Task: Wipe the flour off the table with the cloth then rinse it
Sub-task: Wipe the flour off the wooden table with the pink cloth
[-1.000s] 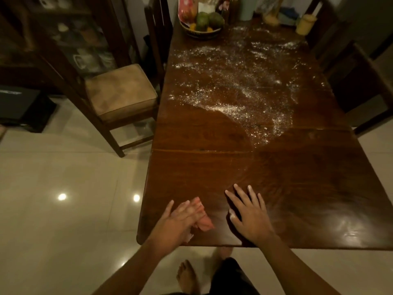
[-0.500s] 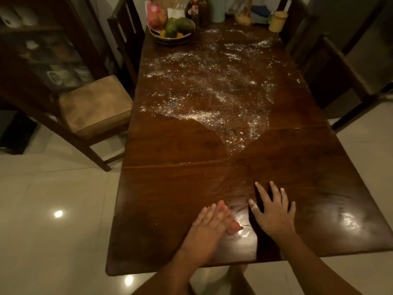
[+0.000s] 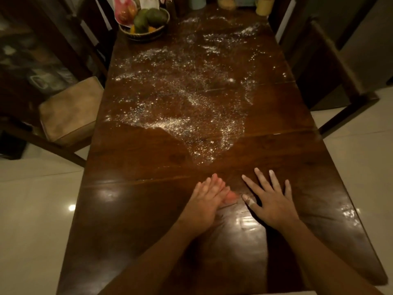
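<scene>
dark polished wood is making up the surface [image 3: 131, 220], and a pink cloth [image 3: 231, 198] is being pressed flat against its near part by the left hand [image 3: 205, 202], whose fingers [image 3: 212, 186] are being held straight and close together over the fabric, so only a small corner is being shown past them. the right hand [image 3: 273, 202] is being rested palm down just beside the cloth, fingers spread wide, nothing being gripped, white dust being carried on the thumb [image 3: 247, 199]. flour [image 3: 180, 103] is being borne in a broad scatter across the middle and far part of the surface, its near edge just beyond the left hand. a fruit basket [image 3: 146, 36] is being borne at the far left corner.
</scene>
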A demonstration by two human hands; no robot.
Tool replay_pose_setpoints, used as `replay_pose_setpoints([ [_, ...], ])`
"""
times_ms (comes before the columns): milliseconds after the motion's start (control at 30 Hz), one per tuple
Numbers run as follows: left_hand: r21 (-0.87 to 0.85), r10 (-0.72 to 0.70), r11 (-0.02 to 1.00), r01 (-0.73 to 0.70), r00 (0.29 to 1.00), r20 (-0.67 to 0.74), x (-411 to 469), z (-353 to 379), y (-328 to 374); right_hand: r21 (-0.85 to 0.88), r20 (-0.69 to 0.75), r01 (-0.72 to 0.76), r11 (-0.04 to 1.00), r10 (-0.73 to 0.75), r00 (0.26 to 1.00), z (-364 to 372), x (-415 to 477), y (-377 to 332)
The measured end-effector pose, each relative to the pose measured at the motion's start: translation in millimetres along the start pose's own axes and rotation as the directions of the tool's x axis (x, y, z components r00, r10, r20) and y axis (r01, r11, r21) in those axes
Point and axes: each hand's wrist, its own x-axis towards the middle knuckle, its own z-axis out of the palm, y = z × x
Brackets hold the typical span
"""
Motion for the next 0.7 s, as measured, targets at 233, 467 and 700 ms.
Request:
replay_pose_setpoints([
  [233,-0.225,-0.567,0.823,0.522,0.777,-0.272,53.0,-44.7,-62.5,0.065,-0.007,-0.083,0.994,0.083,0.996,-22.2,35.5,39.6],
  [467,-0.129,-0.382,0.924,0.360,0.857,-0.347,112.3,-13.0,-3.8,0.083,-0.044,-0.049,0.995,0.053,0.998,-16.2,38.8,40.7],
  [700,0.078,-0.163,0.981,0.176,0.974,-0.157,91.3,-18.1,-48.7,-0.017,-0.104,0.060,0.998,-0.062,0.993,-27.1,51.5,75.6],
])
